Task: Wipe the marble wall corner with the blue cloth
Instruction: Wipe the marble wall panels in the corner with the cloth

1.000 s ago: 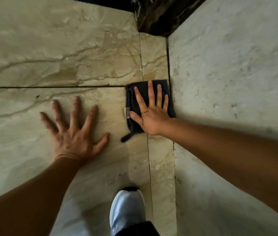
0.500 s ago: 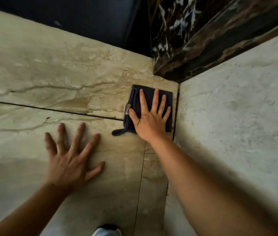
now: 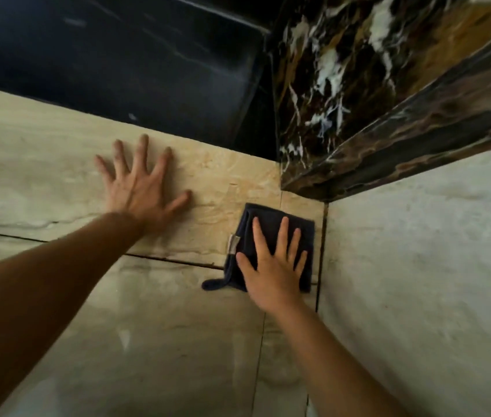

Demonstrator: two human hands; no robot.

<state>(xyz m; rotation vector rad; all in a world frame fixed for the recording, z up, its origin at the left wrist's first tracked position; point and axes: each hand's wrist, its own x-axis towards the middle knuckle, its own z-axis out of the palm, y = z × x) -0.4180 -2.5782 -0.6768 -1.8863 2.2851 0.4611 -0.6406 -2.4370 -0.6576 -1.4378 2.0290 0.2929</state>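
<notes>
Your beige marble wall [image 3: 57,326] meets the grey side wall [image 3: 418,281] at a dark vertical joint [image 3: 321,260]. A dark veined marble ledge [image 3: 388,152] overhangs the corner, just above the cloth. Your left hand [image 3: 141,191] lies flat on the beige wall, fingers spread. Your right hand [image 3: 271,272], fingers apart, presses the blue cloth [image 3: 268,227] flat just beside the joint. A small tag [image 3: 232,243] shows at the cloth's left edge.

The left hand [image 3: 141,188] now rests higher on the beige marble wall [image 3: 42,176], above the horizontal seam [image 3: 172,260]. The blue cloth [image 3: 271,236] under the right hand [image 3: 271,266] sits nearer the dark marble ledge [image 3: 388,152].
</notes>
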